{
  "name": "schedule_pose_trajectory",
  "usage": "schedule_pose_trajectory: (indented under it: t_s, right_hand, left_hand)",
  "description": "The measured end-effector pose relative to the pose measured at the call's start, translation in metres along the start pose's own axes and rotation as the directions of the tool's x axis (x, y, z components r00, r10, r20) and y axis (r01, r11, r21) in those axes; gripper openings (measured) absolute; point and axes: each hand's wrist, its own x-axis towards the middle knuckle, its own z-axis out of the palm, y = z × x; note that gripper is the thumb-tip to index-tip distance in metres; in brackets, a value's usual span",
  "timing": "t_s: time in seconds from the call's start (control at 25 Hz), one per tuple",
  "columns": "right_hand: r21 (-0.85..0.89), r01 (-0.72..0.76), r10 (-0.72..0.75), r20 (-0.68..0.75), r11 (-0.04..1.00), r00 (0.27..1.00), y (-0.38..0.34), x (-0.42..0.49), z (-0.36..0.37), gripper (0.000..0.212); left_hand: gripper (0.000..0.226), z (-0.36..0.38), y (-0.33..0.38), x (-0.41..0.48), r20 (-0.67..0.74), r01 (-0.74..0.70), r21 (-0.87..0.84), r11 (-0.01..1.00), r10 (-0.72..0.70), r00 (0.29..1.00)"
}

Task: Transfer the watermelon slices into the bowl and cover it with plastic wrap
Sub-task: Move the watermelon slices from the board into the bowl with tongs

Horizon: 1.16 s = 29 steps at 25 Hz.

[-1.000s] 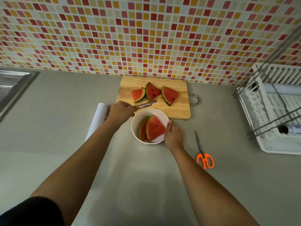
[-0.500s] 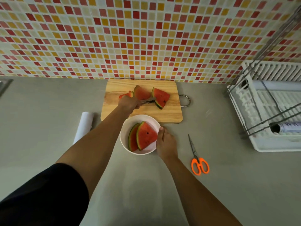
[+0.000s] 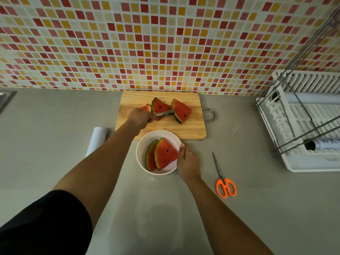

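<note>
Three watermelon slices lie on the wooden cutting board (image 3: 191, 129): a left one (image 3: 146, 108) partly behind my hand, a middle one (image 3: 160, 106) and a right one (image 3: 181, 110). My left hand (image 3: 139, 119) grips metal tongs (image 3: 165, 113) whose tips reach the rind of the right slice. A white bowl (image 3: 142, 150) stands in front of the board with two slices (image 3: 161, 155) in it. My right hand (image 3: 187, 163) holds the bowl's right rim. A white roll of plastic wrap (image 3: 97, 139) lies left of my forearm.
Orange-handled scissors (image 3: 223, 178) lie on the grey counter right of the bowl. A white dish rack (image 3: 303, 129) with a metal frame stands at the far right. The tiled wall runs directly behind the board. A sink edge (image 3: 6, 97) shows at the far left.
My left hand has moved the tongs from above the bowl out over the board to the slices. My right hand stays on the bowl.
</note>
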Motion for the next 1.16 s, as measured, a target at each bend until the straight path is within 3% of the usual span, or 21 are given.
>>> schedule_pose_trajectory:
  t_s: [0.16,0.36,0.6,0.84,1.04,1.16]
  right_hand:
    - [0.031,-0.047,0.046,0.021,0.998,0.999,0.001,0.0,0.001,0.043]
    - [0.066,-0.064,0.064,-0.002,0.996,0.998,0.004,0.001,0.002,0.048]
    - [0.023,-0.105,0.106,-0.01,0.994,0.994,0.001,0.001,0.005,0.055]
    - [0.018,-0.094,0.095,-0.019,0.995,0.995,0.0,0.0,0.006,0.055]
    - [0.012,-0.092,0.092,-0.015,0.996,0.996,-0.002,0.001,0.004,0.053]
    - [0.018,-0.084,0.085,-0.021,0.996,0.996,0.0,0.002,0.005,0.05]
  left_hand:
    - [0.015,-0.054,0.008,-0.016,0.158,-0.116,0.017,0.993,0.111,0.981]
    - [0.025,-0.132,-0.01,-0.051,0.353,-0.152,0.196,0.969,0.075,0.933]
    - [0.018,-0.099,-0.031,-0.086,0.314,-0.211,0.362,0.908,0.095,0.945]
    - [0.026,-0.092,-0.028,-0.103,0.256,-0.36,0.607,0.709,0.254,0.933]
    - [0.024,-0.093,-0.026,-0.105,0.284,-0.354,0.602,0.716,0.223,0.933]
    - [0.026,-0.102,-0.012,-0.083,0.128,-0.265,0.493,0.828,0.233,0.964]
